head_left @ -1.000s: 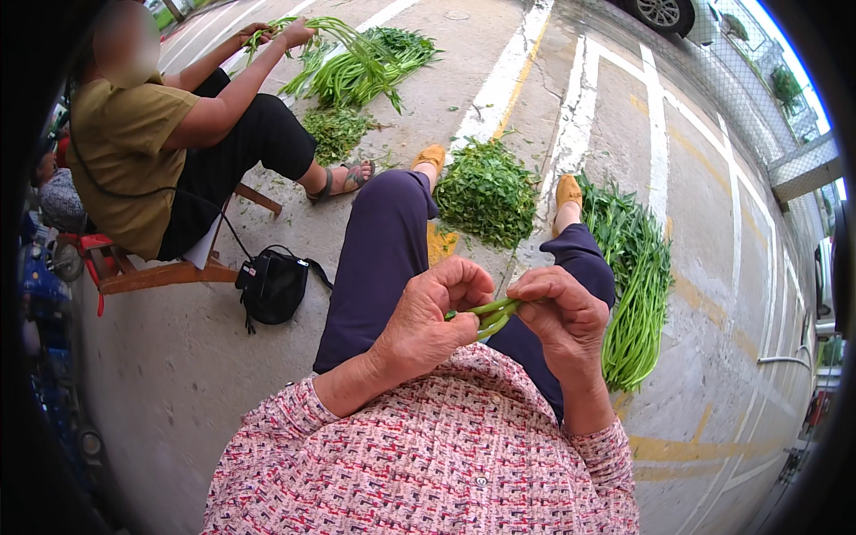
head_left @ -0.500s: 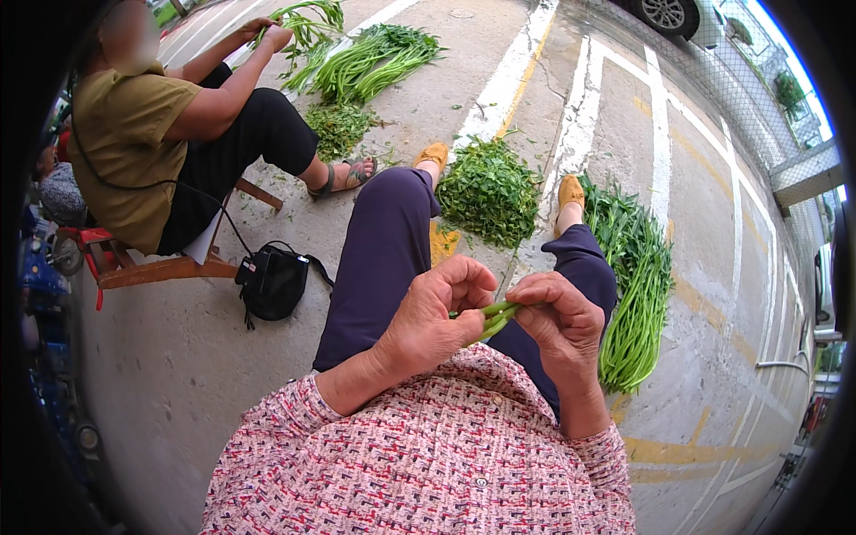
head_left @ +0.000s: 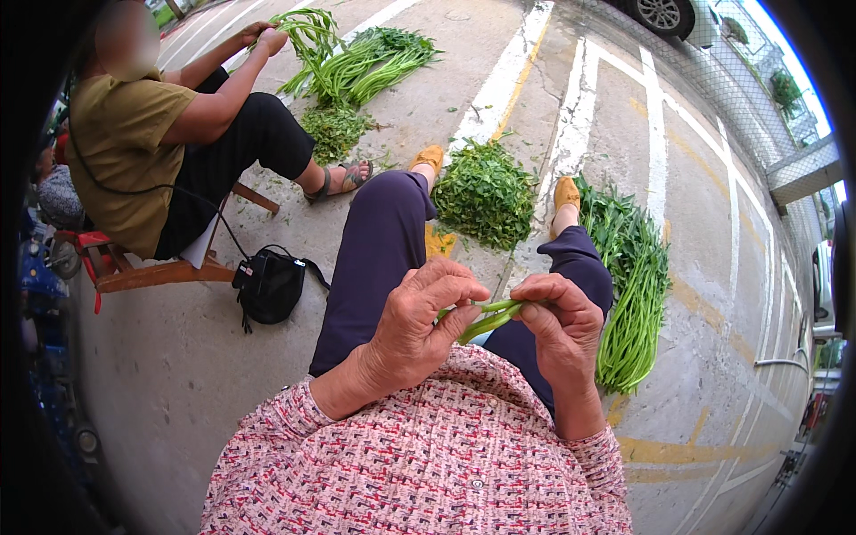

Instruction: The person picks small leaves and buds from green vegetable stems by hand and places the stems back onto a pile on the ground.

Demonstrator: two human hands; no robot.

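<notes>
Above my lap, green water spinach stems [head_left: 489, 322] stretch between my two hands. My left hand [head_left: 412, 319] pinches one end with thumb and forefinger, its other fingers curled. Closed around the other end, my right hand [head_left: 563, 319] hides part of the stems. Between my feet lies a heap of loose leaves and short bits [head_left: 486, 193]. Beyond my right leg, a long bundle of water spinach [head_left: 631, 299] rests on the ground, leaves at the far end and pale stems toward me.
At the left, a person [head_left: 147, 134] on a low wooden chair [head_left: 165, 275] holds greens [head_left: 308, 36] in both hands. More water spinach [head_left: 370, 67] and a small leaf heap [head_left: 334, 132] lie by their feet. A black bag [head_left: 269, 287] sits on the concrete. A car wheel [head_left: 660, 12] shows far off.
My left hand has shifted slightly left, away from my right hand, so more of the stems shows between them. My right hand has hardly moved.
</notes>
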